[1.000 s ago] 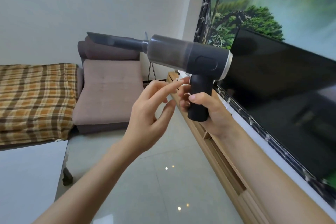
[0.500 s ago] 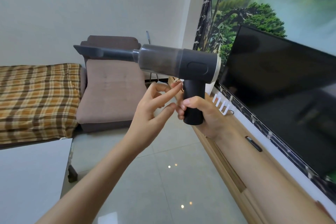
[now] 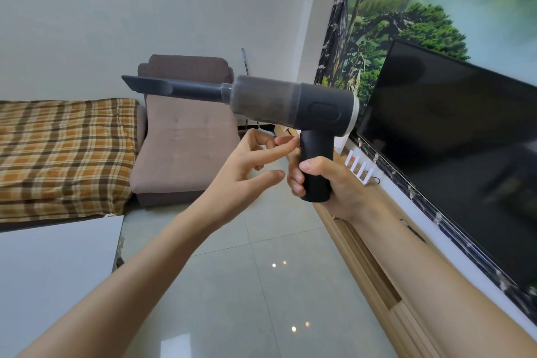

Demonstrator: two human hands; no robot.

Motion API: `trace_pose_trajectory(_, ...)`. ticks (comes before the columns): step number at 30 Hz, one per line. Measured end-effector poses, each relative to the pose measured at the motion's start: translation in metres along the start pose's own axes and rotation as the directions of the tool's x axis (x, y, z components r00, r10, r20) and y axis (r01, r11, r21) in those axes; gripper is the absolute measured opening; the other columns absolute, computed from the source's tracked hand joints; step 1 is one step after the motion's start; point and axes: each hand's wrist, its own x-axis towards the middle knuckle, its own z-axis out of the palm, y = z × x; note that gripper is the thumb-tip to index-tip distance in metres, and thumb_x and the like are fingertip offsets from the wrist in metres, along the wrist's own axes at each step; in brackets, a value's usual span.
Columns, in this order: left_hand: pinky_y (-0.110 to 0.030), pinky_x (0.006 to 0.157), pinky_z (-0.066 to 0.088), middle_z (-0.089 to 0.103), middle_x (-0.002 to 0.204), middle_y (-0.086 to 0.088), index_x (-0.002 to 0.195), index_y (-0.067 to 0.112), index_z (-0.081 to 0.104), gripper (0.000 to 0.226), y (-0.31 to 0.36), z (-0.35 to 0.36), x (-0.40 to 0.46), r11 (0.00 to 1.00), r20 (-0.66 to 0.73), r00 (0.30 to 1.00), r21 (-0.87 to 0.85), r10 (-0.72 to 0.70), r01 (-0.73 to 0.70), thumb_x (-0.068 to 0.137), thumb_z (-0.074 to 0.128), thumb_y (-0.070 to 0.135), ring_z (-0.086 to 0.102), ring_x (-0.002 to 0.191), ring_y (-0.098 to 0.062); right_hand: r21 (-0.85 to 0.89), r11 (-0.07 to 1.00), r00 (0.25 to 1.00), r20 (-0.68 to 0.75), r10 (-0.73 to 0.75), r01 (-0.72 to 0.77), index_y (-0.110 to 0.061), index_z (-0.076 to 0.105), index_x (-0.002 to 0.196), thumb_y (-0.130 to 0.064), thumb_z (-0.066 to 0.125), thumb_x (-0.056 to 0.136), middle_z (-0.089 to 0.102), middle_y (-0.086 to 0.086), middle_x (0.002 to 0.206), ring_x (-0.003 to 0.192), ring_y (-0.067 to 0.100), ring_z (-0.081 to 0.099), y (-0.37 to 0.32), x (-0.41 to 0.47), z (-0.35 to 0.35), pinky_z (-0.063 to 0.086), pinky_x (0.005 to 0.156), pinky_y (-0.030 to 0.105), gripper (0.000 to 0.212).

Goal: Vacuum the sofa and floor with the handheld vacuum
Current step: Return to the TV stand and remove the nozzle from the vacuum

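My right hand grips the black handle of a dark grey handheld vacuum, held up at chest height. Its long flat nozzle points left toward the sofa. My left hand is raised beside the handle with its fingers extended, and one fingertip touches the front of the handle just under the body. The brown sofa stands against the far wall, with a plaid-covered section to its left. Glossy pale floor tiles stretch below my arms.
A wooden TV cabinet runs along the right, bearing a large black TV and a white rack. A white table top fills the lower left. A landscape mural covers the right wall.
The vacuum has shifted a little left and lower in view as my head turned. My left fingertip stays at the front of the handle, and the right grip is unchanged.
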Motion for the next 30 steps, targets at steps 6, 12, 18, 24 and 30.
trace_pose_trajectory(6, -0.004, 0.092, 0.033, 0.035, 0.098, 0.03, 0.117, 0.055, 0.055, 0.044, -0.002, -0.001, -0.001, 0.999, 0.001, 1.0, 0.036, -0.017, 0.017, 0.082, 0.056, 0.028, 0.038, 0.102, 0.01, -0.034, 0.999, 1.0, -0.026, -0.009, 0.008, -0.008, 0.051, 0.076, -0.023, 0.059, 0.074, 0.052, 0.005, 0.063, 0.056, 0.018, 0.052, 0.004, 0.005, -0.002, 0.046, 0.058, 0.028, 0.017)
trace_pose_trajectory(12, -0.027, 0.099, 0.039, 0.038, 0.108, 0.01, 0.12, 0.05, 0.058, 0.046, 0.0, -0.005, 0.0, 0.998, 0.044, 0.997, -0.024, -0.059, 0.06, 0.08, 0.056, 0.026, 0.042, 0.104, -0.002, -0.024, 1.0, 1.0, -0.009, 0.018, -0.019, -0.008, 0.05, 0.074, -0.023, 0.059, 0.074, 0.053, 0.003, 0.062, 0.055, 0.017, 0.052, 0.005, 0.007, -0.002, 0.044, 0.057, 0.027, 0.018)
trace_pose_trajectory(18, -0.019, 0.097, 0.036, 0.037, 0.104, 0.016, 0.12, 0.055, 0.054, 0.049, -0.006, -0.004, 0.0, 0.998, 0.087, 0.994, -0.021, -0.064, 0.066, 0.079, 0.055, 0.028, 0.04, 0.1, 0.004, -0.031, 0.998, 0.998, 0.021, 0.051, -0.05, -0.014, 0.055, 0.07, -0.025, 0.058, 0.073, 0.053, 0.003, 0.06, 0.056, 0.014, 0.053, 0.006, 0.005, -0.005, 0.046, 0.057, 0.022, 0.012)
trace_pose_trajectory(24, -0.019, 0.103, 0.031, 0.035, 0.126, 0.018, 0.124, 0.057, 0.052, 0.046, -0.015, -0.006, 0.002, 0.999, 0.059, 0.998, 0.045, 0.016, -0.018, 0.085, 0.055, 0.033, 0.034, 0.12, 0.005, -0.079, 0.997, 1.0, 0.003, 0.023, -0.023, -0.021, 0.061, 0.068, -0.026, 0.058, 0.073, 0.055, 0.002, 0.061, 0.055, 0.012, 0.053, 0.006, 0.003, -0.012, 0.046, 0.056, 0.02, 0.008)
trace_pose_trajectory(30, -0.021, 0.104, 0.033, 0.038, 0.132, 0.01, 0.138, 0.042, 0.047, 0.055, -0.017, -0.002, -0.004, 0.986, 0.048, 0.995, 0.137, 0.089, -0.095, 0.086, 0.055, 0.023, 0.038, 0.126, -0.007, -0.135, 0.99, 0.998, -0.051, 0.042, -0.049, -0.009, 0.048, 0.062, -0.033, 0.056, 0.069, 0.053, 0.001, 0.056, 0.052, 0.011, 0.048, 0.011, -0.001, -0.016, 0.041, 0.054, 0.019, 0.027)
